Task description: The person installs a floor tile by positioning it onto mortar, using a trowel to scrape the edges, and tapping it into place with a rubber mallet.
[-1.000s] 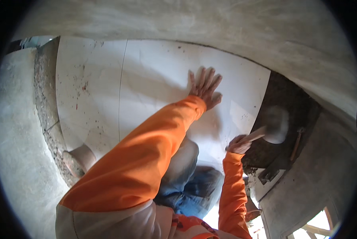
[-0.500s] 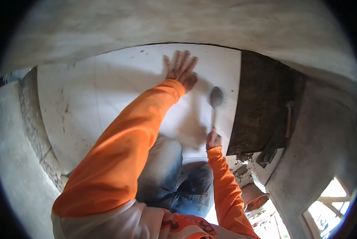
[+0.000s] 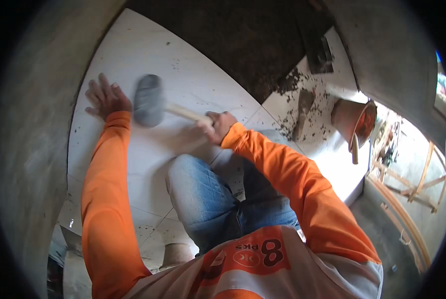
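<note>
My right hand (image 3: 217,126) is closed around the pale wooden handle of a rubber mallet (image 3: 148,100). The mallet's dark grey head, smeared by motion, is over a large white floor tile (image 3: 193,79), close to my left hand; whether it touches the tile I cannot tell. With fingers spread, my left hand (image 3: 106,97) rests on the same tile near the wall on the left. Both arms wear orange sleeves, and my knees in blue jeans are bent below the mallet.
Dark bare mortar bed (image 3: 233,35) borders the tile's far edge. A flat trowel (image 3: 320,56) and a narrower tool (image 3: 303,113) lie among mortar crumbs at right. Beside them a bucket (image 3: 351,121) lies tipped. Grey walls (image 3: 28,124) stand close on both sides; wooden frames (image 3: 417,184) are farther right.
My view has turned to the right, so the mortar bed now appears at the top. The mallet head has come closer to my left hand, which still lies spread on the tile.
</note>
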Demonstrator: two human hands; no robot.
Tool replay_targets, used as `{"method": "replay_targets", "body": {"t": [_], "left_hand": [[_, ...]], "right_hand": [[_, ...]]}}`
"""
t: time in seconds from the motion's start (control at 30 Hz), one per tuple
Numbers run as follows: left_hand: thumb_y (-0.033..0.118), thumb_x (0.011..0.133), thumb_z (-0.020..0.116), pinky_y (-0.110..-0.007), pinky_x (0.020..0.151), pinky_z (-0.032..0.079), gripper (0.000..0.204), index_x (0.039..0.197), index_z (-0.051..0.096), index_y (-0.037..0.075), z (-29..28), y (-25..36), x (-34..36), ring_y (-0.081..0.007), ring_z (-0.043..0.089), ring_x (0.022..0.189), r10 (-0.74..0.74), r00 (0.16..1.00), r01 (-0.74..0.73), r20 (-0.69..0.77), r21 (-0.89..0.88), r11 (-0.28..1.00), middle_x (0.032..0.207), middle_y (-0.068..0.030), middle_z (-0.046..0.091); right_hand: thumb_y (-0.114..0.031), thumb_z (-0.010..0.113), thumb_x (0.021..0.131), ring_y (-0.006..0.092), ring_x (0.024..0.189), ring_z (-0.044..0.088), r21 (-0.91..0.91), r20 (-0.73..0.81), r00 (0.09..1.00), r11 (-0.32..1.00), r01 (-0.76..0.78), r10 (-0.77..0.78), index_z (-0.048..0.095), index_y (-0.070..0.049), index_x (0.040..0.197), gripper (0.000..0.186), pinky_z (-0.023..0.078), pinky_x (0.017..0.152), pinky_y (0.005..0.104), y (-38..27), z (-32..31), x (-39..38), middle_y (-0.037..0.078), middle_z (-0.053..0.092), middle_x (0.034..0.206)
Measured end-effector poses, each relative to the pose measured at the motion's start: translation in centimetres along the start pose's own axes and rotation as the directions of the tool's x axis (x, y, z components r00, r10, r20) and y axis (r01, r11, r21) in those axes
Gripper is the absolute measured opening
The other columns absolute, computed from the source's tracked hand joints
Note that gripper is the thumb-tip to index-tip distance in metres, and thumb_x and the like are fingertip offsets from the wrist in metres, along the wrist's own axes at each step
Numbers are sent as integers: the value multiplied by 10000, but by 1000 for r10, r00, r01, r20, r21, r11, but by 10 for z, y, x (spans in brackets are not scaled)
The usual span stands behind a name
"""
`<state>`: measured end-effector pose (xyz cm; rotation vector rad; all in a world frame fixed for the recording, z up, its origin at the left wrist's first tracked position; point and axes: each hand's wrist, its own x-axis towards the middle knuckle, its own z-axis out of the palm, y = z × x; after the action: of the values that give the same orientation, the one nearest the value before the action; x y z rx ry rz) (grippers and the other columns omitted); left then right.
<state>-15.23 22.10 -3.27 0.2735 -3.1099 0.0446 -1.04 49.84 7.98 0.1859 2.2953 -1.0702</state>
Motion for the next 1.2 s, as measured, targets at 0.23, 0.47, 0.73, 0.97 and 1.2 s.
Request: {"method": "replay_targets", "body": {"t": [0.23,0.47,0.73,0.97,1.2], "left_hand": [[443,929,293,-642,1032,69,539,1419,231,226,-32,0,-7,-330,71,1381,-6,994,10,110,-35,999,1493,-98,142],[473,937,233,-643,1033,66,541,1425,216,241,-23,0,-1,-321,60,1384,-18,998,20,53,-47,999,1503,-76,117],[433,945,237,-628,1044,73,516,1424,222,243,-28,3,-4,-294,79,1387,-60,996,59,58,12,998,1503,-63,128],[423,946,243,-622,1050,68,520,1431,202,239,-24,-3,0,-314,78,1385,-42,999,42,15,19,999,1504,-77,118],[414,944,238,-646,1035,73,512,1422,227,230,-22,1,0,-336,91,1375,-18,999,16,-36,-49,999,1495,-84,138]], "right_hand": [[-626,473,814,368,595,601,-12,103,992,997,-78,79,591,-43,784,596,494,583,418,-6,-6,-7,169,584,588],[-680,418,807,369,607,598,-188,212,976,982,-18,59,578,-36,787,663,490,613,420,14,-38,1,171,583,596],[-661,461,797,344,611,620,-27,79,985,987,159,-156,612,-46,803,633,505,594,412,-17,-37,-18,157,606,612],[-658,482,789,364,570,592,-200,159,981,970,140,-109,574,-45,765,620,495,562,397,-2,-44,-11,157,580,576],[-589,555,782,307,582,624,-104,71,991,987,121,-114,601,-28,822,564,506,554,389,-12,-31,-36,144,599,601]]}}
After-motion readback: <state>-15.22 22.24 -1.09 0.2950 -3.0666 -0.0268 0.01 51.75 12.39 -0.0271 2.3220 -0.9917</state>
